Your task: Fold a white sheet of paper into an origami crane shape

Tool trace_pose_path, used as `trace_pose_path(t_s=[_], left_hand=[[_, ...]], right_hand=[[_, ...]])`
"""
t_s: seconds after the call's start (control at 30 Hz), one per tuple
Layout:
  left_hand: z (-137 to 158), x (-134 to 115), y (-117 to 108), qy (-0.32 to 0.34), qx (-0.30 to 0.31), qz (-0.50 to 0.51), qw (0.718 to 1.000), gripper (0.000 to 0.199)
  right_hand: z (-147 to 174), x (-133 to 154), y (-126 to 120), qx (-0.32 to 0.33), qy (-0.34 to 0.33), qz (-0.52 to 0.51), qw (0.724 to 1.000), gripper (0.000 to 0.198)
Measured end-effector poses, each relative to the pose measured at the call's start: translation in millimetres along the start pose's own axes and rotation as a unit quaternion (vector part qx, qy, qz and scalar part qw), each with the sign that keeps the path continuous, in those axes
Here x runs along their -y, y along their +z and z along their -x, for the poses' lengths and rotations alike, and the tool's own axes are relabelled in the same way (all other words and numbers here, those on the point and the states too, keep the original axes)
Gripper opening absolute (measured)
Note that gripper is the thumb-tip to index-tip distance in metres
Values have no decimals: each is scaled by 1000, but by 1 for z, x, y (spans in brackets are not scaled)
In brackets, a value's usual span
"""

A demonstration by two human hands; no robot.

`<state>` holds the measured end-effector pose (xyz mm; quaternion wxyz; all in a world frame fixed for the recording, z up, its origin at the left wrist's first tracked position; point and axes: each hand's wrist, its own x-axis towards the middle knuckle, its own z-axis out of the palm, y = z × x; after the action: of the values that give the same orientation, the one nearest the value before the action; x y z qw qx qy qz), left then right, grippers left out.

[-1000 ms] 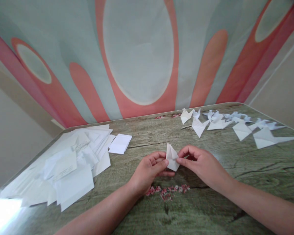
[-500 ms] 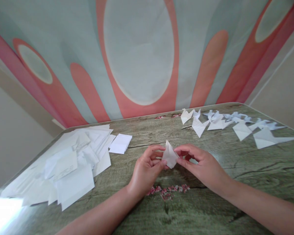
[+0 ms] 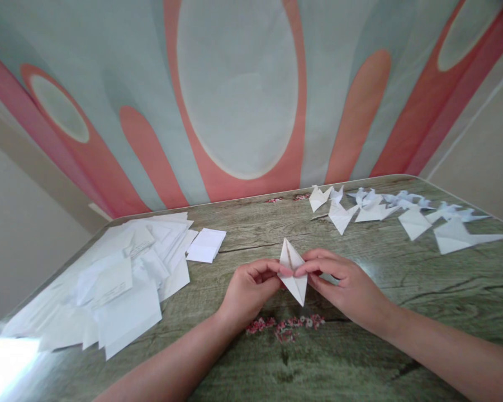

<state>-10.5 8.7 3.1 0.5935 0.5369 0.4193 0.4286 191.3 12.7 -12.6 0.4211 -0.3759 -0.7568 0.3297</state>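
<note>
A small piece of folded white paper [image 3: 297, 289], shaped like a long diamond with a crease down its middle, is held between both hands above the table. My left hand [image 3: 251, 287] pinches its left side, index finger on the face and thumb lower down. From the right, my right hand [image 3: 344, 279] grips the opposite edge, with its index fingertip pressed near the centre crease. The fingertips of both hands nearly meet on the paper. The back of the paper is hidden.
Loose white sheets [image 3: 129, 318] lie in a spread heap on the left, beside a small stack of cut paper [image 3: 207, 245]. Several folded paper birds [image 3: 414, 223] stand at the back right of the wood-patterned table [image 3: 360, 363]. A patterned backdrop [image 3: 238, 84] rises behind.
The paper has gone from a short kite shape to a longer diamond, its lower point now reaching down toward me. Both index fingers have moved onto its front face.
</note>
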Motion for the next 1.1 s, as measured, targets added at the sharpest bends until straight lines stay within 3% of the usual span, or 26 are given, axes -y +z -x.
trace_pose_path(t_s=[0.1, 0.2, 0.27, 0.37, 0.5, 0.67, 0.8, 0.87, 1.03, 1.1], left_hand=[[-1, 1, -1, -50, -1, 30, 998, 16], [-2, 6, 2, -55, -38, 19, 998, 17], [-2, 9, 5, -43, -53, -5, 998, 17], [-1, 11, 10, -4, -69, -66, 995, 18], [1, 10, 14, 37, -84, -88, 992, 19], [-2, 13, 13, 14, -58, -6, 998, 52], [-4, 15, 8, -69, -17, -47, 996, 22], [-5, 15, 6, -82, -22, -83, 993, 23], [-6, 15, 7, -72, -19, -83, 994, 27], [-7, 14, 7, -22, -63, -91, 994, 26]], right_hand=[[-1, 3, -2, 5, 12, -7, 1000, 22], [-2, 6, -2, 27, 27, -17, 999, 20], [-1, 6, 1, 31, 58, -16, 998, 23], [0, 2, 9, 1, 141, -54, 989, 11], [0, -1, 13, 15, 207, -138, 969, 27], [-3, 5, 7, 74, 235, -10, 969, 30], [-4, 9, 5, 66, 246, -6, 967, 30], [-4, 10, 4, 69, 250, 0, 966, 32], [-4, 10, 3, 78, 239, 5, 968, 35], [-4, 9, 4, 59, 229, -17, 972, 32]])
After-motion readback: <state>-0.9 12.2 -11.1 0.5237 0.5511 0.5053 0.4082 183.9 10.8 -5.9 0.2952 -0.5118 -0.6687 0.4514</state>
